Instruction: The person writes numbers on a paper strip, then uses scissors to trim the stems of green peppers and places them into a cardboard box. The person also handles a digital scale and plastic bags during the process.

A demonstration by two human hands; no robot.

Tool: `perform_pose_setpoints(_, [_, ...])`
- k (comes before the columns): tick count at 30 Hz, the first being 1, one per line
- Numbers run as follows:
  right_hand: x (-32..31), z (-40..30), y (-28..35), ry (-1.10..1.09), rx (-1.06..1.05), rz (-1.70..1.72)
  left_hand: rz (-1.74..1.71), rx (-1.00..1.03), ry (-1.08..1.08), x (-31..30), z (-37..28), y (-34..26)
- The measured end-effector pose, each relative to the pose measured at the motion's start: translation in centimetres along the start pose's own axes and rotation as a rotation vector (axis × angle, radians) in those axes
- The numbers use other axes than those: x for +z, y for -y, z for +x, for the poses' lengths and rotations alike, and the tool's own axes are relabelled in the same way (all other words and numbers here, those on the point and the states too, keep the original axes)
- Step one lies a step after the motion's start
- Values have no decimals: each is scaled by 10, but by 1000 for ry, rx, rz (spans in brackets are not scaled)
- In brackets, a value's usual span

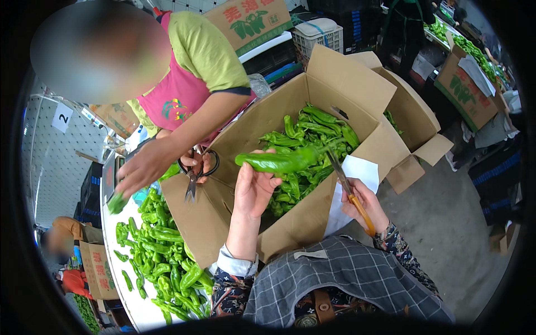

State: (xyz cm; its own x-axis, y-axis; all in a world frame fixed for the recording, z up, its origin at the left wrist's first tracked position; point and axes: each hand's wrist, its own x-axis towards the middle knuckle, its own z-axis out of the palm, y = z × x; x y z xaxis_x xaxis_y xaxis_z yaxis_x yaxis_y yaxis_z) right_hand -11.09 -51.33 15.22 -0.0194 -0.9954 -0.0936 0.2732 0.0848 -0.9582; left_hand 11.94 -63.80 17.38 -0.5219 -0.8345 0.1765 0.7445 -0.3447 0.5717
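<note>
My left hand (253,190) pinches a long green pepper (272,162) between thumb and fingers, above an open cardboard box (289,238). In my right hand (368,203) is a pair of scissors (344,181) with an orange handle. The blades point up toward the pepper's stem end, which is blurred; whether they touch the stem I cannot tell. Many green peppers (293,182) lie inside the box below both hands. A white sheet (364,169) hangs over the box's right side, by my right hand.
Across the box, a co-worker's hand (203,165) holds black-handled scissors (191,186); their other hand (142,167) is over the white table (119,228) with a green piece. Loose peppers (163,255) cover the table. Another box (412,106) stands at right; stacked crates (351,29) stand behind.
</note>
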Motion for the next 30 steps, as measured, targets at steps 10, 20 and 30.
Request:
perform_pose_setpoints(10, [4, -8, -3, -99, -190, -528, 227, 39, -83, 10, -33, 1])
perform_pose_setpoints(20, [-6, -5, -15, -174, -156, -553, 720, 162, -46, 25, -45, -12])
perform_pose_setpoints(30, [-20, 3, -24, -247, -94, -401, 832, 312, -431, 18, -135, -60])
